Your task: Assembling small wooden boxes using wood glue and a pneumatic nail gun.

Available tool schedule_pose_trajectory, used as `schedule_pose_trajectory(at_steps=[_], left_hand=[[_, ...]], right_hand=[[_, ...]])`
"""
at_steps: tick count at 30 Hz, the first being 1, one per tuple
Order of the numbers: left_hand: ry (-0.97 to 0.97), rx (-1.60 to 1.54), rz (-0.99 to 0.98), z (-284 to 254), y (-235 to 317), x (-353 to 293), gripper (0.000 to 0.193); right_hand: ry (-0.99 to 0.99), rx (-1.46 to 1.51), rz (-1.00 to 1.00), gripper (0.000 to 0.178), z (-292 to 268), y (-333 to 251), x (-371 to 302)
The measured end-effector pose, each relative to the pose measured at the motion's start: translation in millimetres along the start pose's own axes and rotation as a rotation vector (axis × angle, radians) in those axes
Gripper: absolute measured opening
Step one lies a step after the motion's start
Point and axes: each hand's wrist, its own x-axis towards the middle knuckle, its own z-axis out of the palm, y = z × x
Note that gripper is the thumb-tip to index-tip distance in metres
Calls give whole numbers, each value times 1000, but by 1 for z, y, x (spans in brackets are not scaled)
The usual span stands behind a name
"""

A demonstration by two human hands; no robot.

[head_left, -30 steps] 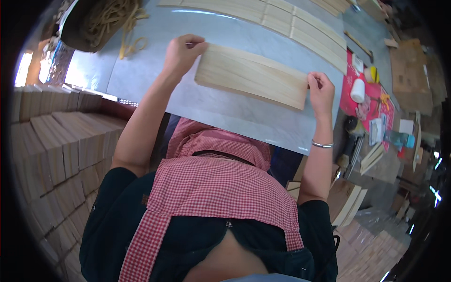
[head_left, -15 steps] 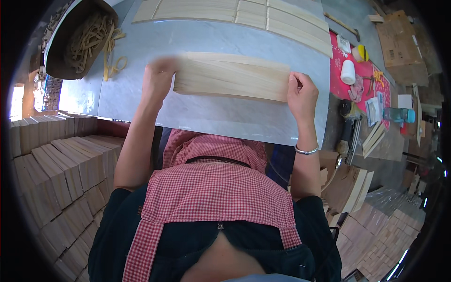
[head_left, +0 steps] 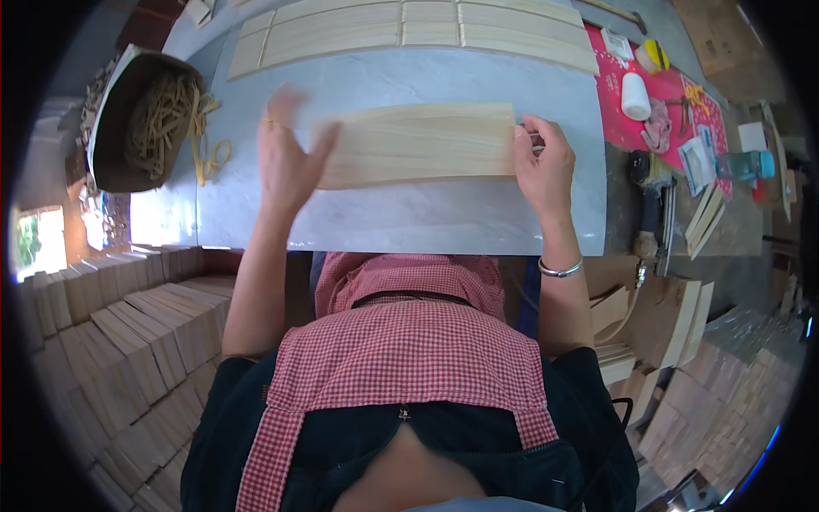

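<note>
A: Between the two hands, a pale wooden sheet (head_left: 418,143) flat on the grey table (head_left: 409,218). Right hand (head_left: 543,166) gripping its right end; left hand (head_left: 286,162) blurred, fingers spread over the left end, grasp impossible to tell

B: Beyond the hands, a row of laid-out sheets (head_left: 409,30); left of the left arm, stacked wooden pieces (head_left: 128,333). Likely mid-job, many left

There is one view only, worn on the person's head and looking steeply down over the checked apron (head_left: 401,358) onto the grey tabletop (head_left: 409,222). It sits close above the near edge; the fisheye bends the far edge and side corners toward its rim.
</note>
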Motion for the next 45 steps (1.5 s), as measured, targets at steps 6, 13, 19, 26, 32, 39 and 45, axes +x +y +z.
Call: schedule_pose_trajectory(at_steps=[6,13,19,26,32,39,45], left_hand=[[-308,-68,570,42,104,11,56],[-443,-202,595,78,120,23,55],[-381,-333,580,89,119,22,53],[-419,-294,590,88,121,27,51],[-412,-281,600,89,118,26,50],[-422,-284,596,89,121,26,49],[-415,-287,591,89,122,26,47]], right_hand=[[50,62,-38,20,5,2,-7],[85,44,-84,22,10,1,-11],[118,70,-45,23,15,-2,-12],[31,384,99,24,-10,12,-20],[-145,81,50,17,-42,-4,-43],[-95,-108,-128,13,-38,-4,-39],[-244,-204,-130,20,-43,-5,-31]])
